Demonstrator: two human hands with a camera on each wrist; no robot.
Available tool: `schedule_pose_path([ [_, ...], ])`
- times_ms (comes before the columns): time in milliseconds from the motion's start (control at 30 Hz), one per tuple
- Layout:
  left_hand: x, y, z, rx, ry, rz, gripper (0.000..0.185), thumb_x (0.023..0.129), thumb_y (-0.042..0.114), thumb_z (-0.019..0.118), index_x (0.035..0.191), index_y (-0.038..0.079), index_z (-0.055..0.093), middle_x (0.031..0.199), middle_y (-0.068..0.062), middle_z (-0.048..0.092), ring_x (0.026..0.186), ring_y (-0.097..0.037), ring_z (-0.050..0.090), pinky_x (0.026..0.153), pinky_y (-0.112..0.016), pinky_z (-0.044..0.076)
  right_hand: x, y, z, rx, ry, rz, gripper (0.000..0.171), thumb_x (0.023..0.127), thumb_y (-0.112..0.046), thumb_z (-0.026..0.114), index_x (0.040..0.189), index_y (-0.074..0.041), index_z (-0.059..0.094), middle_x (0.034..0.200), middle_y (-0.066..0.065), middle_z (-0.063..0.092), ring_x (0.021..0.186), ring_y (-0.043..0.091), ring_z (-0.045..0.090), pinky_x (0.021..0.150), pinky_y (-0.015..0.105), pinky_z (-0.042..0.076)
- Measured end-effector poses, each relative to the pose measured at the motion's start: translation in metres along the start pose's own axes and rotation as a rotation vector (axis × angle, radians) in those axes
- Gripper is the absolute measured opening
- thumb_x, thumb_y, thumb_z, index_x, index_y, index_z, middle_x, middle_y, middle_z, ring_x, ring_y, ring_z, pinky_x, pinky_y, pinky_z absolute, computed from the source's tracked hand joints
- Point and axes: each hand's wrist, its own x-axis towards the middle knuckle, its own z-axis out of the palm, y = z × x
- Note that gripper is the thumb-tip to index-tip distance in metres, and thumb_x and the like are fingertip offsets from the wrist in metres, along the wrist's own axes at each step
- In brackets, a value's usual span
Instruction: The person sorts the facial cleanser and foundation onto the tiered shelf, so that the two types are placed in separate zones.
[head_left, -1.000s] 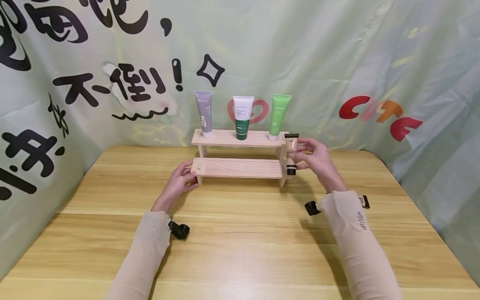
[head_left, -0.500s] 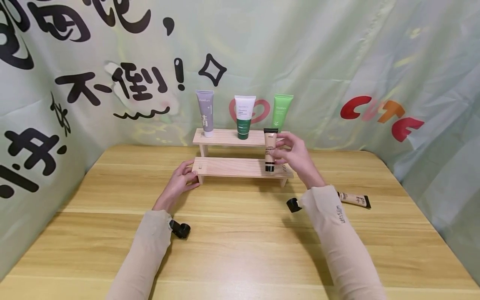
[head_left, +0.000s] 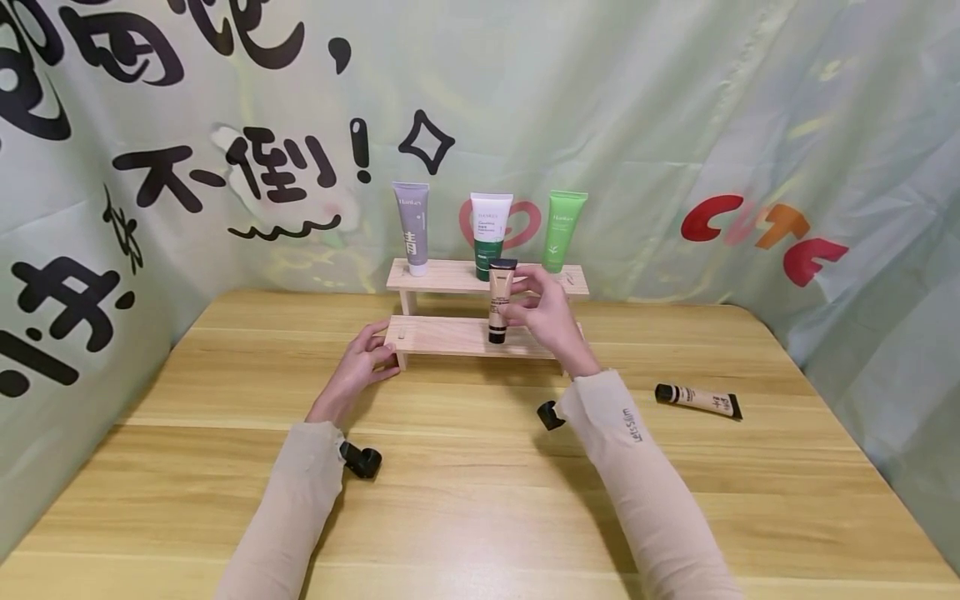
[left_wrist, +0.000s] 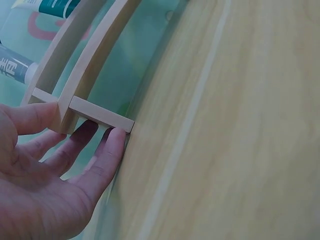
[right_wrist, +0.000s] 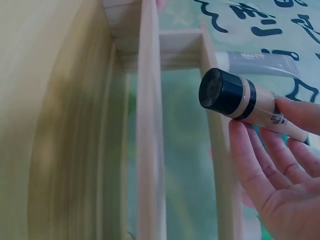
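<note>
My right hand (head_left: 551, 321) pinches a small beige cosmetic tube (head_left: 500, 302) with black cap and black end, between thumb and fingers. The tube is upright, cap down, over the middle of the lower shelf of a two-step wooden rack (head_left: 435, 333). In the right wrist view the black cap (right_wrist: 220, 91) points toward the camera. My left hand (head_left: 358, 367) grips the rack's left end; in the left wrist view the thumb lies at the shelf board and fingertips (left_wrist: 118, 136) touch the leg. On the upper shelf stand a purple tube (head_left: 412, 229), a white-and-green tube (head_left: 491, 218) and a green tube (head_left: 564, 229).
A second beige tube (head_left: 697, 401) with black ends lies on the wooden table (head_left: 465, 500), right of my right forearm. Behind the rack hangs a pale green printed cloth (head_left: 622, 108). Small black cameras sit at both wrists.
My right hand has carried the beige tube leftward from the rack's right end to above the middle of the lower shelf. The lying tube has come into full view. My left hand stays put.
</note>
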Motion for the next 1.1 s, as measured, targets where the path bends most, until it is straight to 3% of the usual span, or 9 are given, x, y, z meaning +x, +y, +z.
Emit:
schedule_pose_path([
  [300, -0.001, 0.0, 0.0, -0.003, 0.01, -0.02, 0.054, 0.11, 0.007, 0.037, 0.162, 0.007, 0.02, 0.145, -0.028, 0.04, 0.125, -0.04, 0.05, 0.105, -0.044, 0.048, 0.005, 0.009, 0.026, -0.027, 0.016, -0.08, 0.047, 0.082, 0.021, 0.067, 0.124, 0.011, 0.051, 0.109, 0.03, 0.064, 0.084, 0.036, 0.068, 0.072, 0.029, 0.061],
  [500, -0.001, -0.001, -0.001, 0.001, 0.006, -0.017, 0.054, 0.11, 0.007, 0.035, 0.162, 0.007, 0.02, 0.149, -0.028, 0.038, 0.126, -0.041, 0.049, 0.106, -0.045, 0.048, 0.006, 0.017, 0.042, -0.071, 0.04, -0.134, 0.044, 0.082, 0.019, 0.069, 0.121, 0.007, 0.052, 0.109, 0.028, 0.066, 0.09, 0.042, 0.068, 0.081, 0.037, 0.06],
  [633, 0.0, -0.001, 0.0, 0.0, 0.007, -0.022, 0.053, 0.11, 0.007, 0.035, 0.162, 0.007, 0.021, 0.149, -0.028, 0.038, 0.126, -0.04, 0.049, 0.106, -0.045, 0.048, 0.004, 0.021, 0.053, -0.088, 0.052, -0.174, 0.042, 0.083, 0.019, 0.07, 0.12, 0.007, 0.053, 0.11, 0.027, 0.065, 0.091, 0.042, 0.068, 0.085, 0.042, 0.059],
  [1100, 0.0, -0.001, 0.001, -0.015, 0.0, -0.024, 0.052, 0.11, 0.006, 0.035, 0.16, 0.003, 0.021, 0.15, -0.03, 0.036, 0.128, -0.042, 0.047, 0.106, -0.045, 0.048, 0.01, 0.024, 0.085, -0.138, 0.03, -0.26, 0.038, 0.084, 0.019, 0.07, 0.114, 0.005, 0.052, 0.11, 0.024, 0.064, 0.092, 0.037, 0.069, 0.083, 0.036, 0.06],
])
